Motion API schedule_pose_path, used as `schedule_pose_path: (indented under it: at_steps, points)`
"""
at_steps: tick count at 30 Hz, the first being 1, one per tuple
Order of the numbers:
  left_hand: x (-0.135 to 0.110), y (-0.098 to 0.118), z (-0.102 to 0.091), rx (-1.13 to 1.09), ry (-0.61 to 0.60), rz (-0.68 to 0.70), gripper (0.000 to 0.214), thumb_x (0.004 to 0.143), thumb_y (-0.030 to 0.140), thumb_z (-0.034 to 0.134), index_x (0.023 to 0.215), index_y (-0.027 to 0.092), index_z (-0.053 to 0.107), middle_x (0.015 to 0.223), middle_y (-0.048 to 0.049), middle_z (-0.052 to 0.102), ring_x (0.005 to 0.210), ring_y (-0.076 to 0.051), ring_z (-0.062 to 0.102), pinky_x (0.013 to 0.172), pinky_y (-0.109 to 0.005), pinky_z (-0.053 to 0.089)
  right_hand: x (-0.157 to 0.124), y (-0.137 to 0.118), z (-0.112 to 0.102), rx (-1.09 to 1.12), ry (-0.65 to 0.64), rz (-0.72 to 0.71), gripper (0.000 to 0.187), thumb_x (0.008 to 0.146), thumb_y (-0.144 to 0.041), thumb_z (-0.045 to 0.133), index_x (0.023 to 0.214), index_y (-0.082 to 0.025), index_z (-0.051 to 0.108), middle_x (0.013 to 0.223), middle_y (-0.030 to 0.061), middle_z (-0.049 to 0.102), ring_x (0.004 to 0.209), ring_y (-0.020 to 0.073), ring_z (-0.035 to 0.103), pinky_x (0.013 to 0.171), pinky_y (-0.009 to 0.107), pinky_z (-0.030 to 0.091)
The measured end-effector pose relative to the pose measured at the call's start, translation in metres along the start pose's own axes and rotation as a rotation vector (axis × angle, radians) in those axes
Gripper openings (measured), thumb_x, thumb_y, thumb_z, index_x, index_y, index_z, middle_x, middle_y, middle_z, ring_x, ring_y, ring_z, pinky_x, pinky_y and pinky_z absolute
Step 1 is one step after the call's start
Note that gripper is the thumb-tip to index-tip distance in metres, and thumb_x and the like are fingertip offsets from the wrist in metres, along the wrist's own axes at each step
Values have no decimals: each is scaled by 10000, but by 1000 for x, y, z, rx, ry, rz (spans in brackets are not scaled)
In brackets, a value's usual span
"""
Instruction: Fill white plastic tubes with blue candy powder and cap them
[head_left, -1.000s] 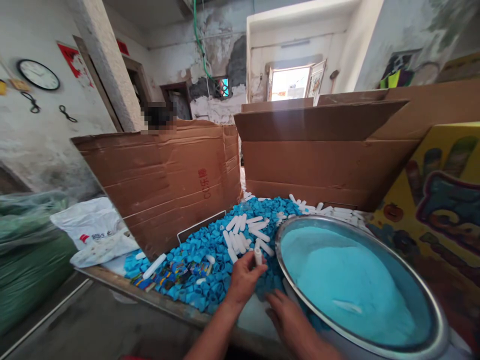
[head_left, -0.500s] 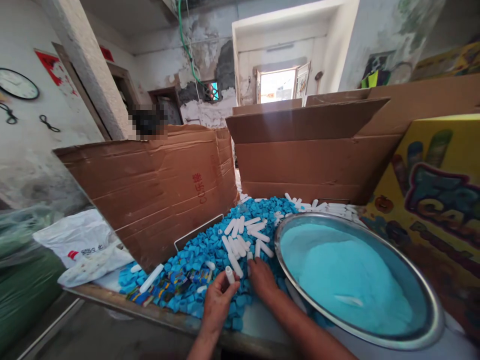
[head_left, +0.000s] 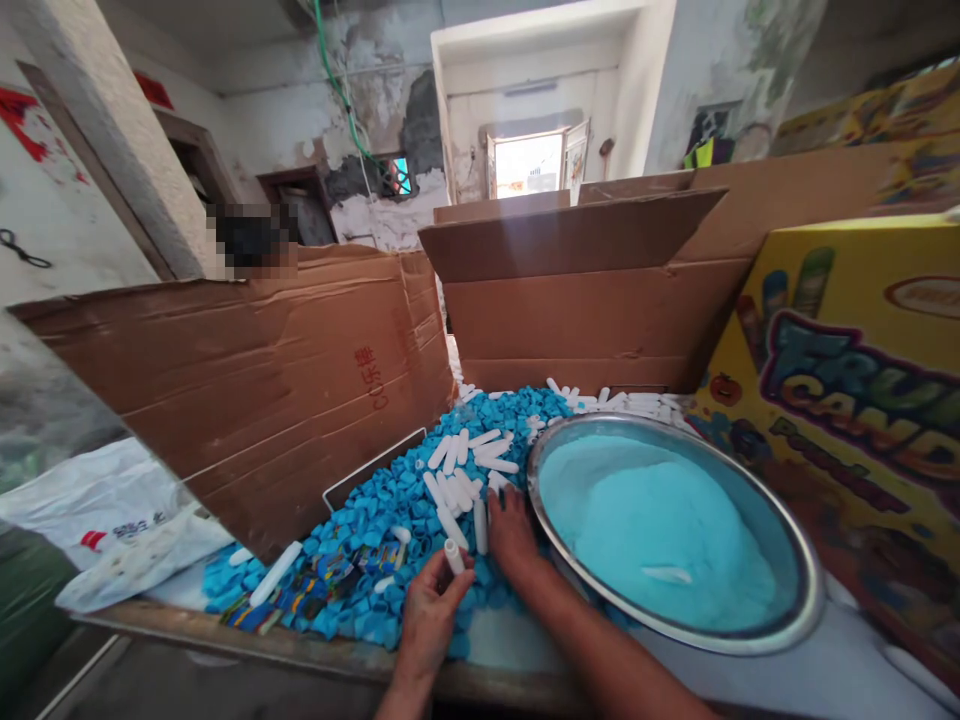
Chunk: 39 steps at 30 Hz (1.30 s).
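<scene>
My left hand [head_left: 429, 612] is closed round a small white plastic tube [head_left: 452, 555], held upright near the table's front edge. My right hand [head_left: 513, 533] lies over the heap of blue caps [head_left: 375, 500] beside the bowl, its fingers curled down among loose white tubes [head_left: 465, 470]; I cannot make out what they grip. Just right of it stands a wide steel bowl [head_left: 795, 615] heaped with light blue powder [head_left: 652, 530].
Brown cardboard sheets [head_left: 247, 380] and an open carton [head_left: 585, 290] wall in the table's back and left. A yellow candy box [head_left: 847, 390] stands at the right. White plastic bags [head_left: 105, 520] lie at the left. Another person's blurred head shows behind the cardboard.
My left hand drew the white tube back toward the table's front edge. My right hand reached forward from the edge into the tubes and caps beside the bowl. The view swung right.
</scene>
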<state>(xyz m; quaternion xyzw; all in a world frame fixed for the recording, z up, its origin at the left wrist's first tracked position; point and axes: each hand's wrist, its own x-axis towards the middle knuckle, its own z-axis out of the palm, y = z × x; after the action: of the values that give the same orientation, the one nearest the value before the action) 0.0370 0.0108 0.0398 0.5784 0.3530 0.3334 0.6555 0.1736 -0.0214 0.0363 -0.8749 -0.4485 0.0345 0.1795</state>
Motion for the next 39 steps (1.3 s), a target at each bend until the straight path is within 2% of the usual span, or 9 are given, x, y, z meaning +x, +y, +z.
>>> schedule_pose_path:
  at_steps: [4, 8, 11, 17, 21, 27, 33, 36, 39]
  points:
    - [1, 1, -12, 27, 44, -11, 361, 468, 390, 770, 735, 166, 677, 685, -29, 710, 696, -232, 635, 633, -295, 484, -25, 0, 18, 35, -51, -144, 404, 800, -30, 384, 1149, -116, 568, 1276, 164, 488, 1217, 296, 387, 971, 429, 351]
    - [-3, 3, -14, 45, 31, -17, 352, 477, 391, 767, 728, 162, 675, 678, -35, 708, 694, -234, 637, 635, -301, 486, -53, 25, 31, 67, -14, -350, 410, 758, 14, 385, 1080, -120, 599, 1249, 140, 521, 1229, 261, 379, 992, 434, 344]
    - [-5, 3, -9, 33, 30, -20, 322, 489, 362, 756, 722, 158, 667, 667, -28, 696, 671, -215, 622, 643, -298, 474, -68, 49, 25, 58, 23, -359, 467, 710, 59, 361, 1059, -126, 611, 1169, 131, 580, 1184, 237, 434, 984, 431, 358]
    - [-6, -2, -4, 8, 19, -41, 276, 500, 325, 728, 711, 163, 654, 650, -10, 669, 650, -192, 587, 646, -282, 442, -89, 75, -2, 99, -84, -281, 581, 649, 92, 283, 1050, -151, 626, 1102, 91, 616, 1047, 187, 538, 939, 342, 400]
    - [-6, -2, 0, 6, -13, -31, 296, 498, 347, 733, 716, 164, 651, 656, -11, 660, 666, -199, 587, 661, -283, 441, -75, 58, -5, 72, -33, -255, 508, 723, 55, 302, 1082, -136, 606, 1110, 112, 598, 1019, 203, 537, 920, 340, 399]
    - [-10, 0, 2, 20, -29, -28, 291, 515, 333, 738, 730, 155, 654, 668, -14, 665, 663, -192, 584, 655, -273, 441, -33, 22, 1, -35, -119, -162, 233, 777, -81, 457, 888, -103, 661, 978, 171, 616, 950, 283, 547, 851, 388, 415]
    - [-11, -2, -3, 19, -6, -34, 299, 497, 351, 749, 708, 158, 661, 656, -21, 675, 663, -208, 596, 651, -291, 456, -40, 37, 6, 26, -97, -148, 216, 773, -104, 445, 833, -124, 651, 935, 144, 624, 880, 259, 570, 812, 379, 438]
    - [-14, -3, -1, 22, -44, -47, 296, 498, 354, 750, 707, 163, 662, 663, -21, 676, 671, -213, 601, 666, -297, 461, -55, 51, 6, 312, 16, -172, 226, 783, -152, 439, 922, -154, 617, 966, 104, 621, 919, 219, 559, 852, 356, 425]
    - [-19, -5, 5, 0, -153, -81, 289, 527, 329, 745, 754, 162, 679, 708, -31, 690, 715, -224, 614, 694, -304, 466, -69, 58, 6, 853, 19, -111, 201, 780, -288, 485, 898, -171, 599, 846, 53, 638, 805, 190, 584, 746, 319, 469]
